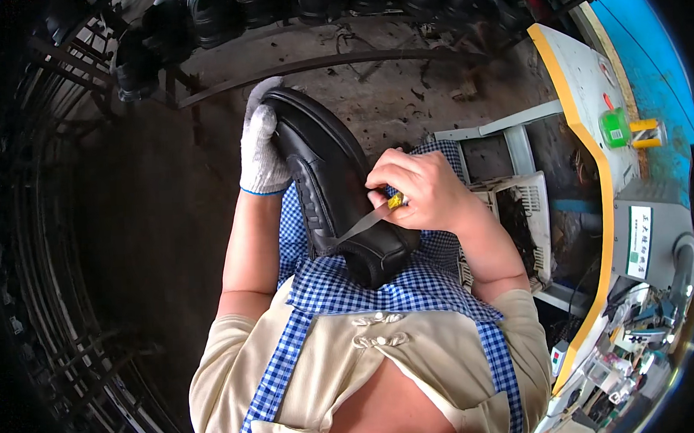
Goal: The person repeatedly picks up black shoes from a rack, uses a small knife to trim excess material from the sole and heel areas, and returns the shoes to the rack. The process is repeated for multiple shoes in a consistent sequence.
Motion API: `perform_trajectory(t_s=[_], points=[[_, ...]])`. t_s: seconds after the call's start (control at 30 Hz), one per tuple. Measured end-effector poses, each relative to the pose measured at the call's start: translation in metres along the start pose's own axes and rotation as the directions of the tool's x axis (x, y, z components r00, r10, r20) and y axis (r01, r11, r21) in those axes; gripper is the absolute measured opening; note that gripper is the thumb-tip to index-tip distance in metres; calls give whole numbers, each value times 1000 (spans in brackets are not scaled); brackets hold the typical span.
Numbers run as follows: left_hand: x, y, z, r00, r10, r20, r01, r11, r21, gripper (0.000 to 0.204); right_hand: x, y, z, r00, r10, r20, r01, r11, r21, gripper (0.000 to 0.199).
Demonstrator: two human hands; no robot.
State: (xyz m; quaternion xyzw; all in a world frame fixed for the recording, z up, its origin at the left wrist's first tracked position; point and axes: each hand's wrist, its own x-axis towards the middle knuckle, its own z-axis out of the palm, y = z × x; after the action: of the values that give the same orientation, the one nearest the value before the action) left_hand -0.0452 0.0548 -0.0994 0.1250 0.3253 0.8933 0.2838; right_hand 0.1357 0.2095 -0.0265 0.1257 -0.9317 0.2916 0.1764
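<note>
A black leather shoe rests tilted over my lap, its toe pointing away from me and its heel end against the blue checked apron. My left hand, in a pale knitted glove with a blue cuff edge, grips the shoe by its toe end. Bare and closed, my right hand holds a knife with a yellow part at its handle. The thin blade lies across the shoe's side near the heel and appears to touch it. Part of the handle is hidden in my fingers.
Several dark shoes line a rack at the far side. To the right stands a white worktable with a yellow edge, bearing a green container and scattered tools. Below it sits a white plastic basket. Metal racks run along the left.
</note>
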Motion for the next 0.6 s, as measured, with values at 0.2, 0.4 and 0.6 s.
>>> perform_trajectory(t_s=[0.2, 0.4, 0.6], points=[[1, -3, 3, 999, -20, 37, 20, 1000, 3, 59, 4, -11, -11, 996, -25, 85, 28, 999, -38, 25], [-3, -5, 10, 998, -53, 18, 53, 998, 19, 51, 10, -21, -9, 986, 9, 165, 20, 985, -171, 26], [-7, -3, 9, 998, -68, 0, 68, 997, 40, 51, -2, -4, 0, 994, 3, 108, -8, 999, 42, 30]])
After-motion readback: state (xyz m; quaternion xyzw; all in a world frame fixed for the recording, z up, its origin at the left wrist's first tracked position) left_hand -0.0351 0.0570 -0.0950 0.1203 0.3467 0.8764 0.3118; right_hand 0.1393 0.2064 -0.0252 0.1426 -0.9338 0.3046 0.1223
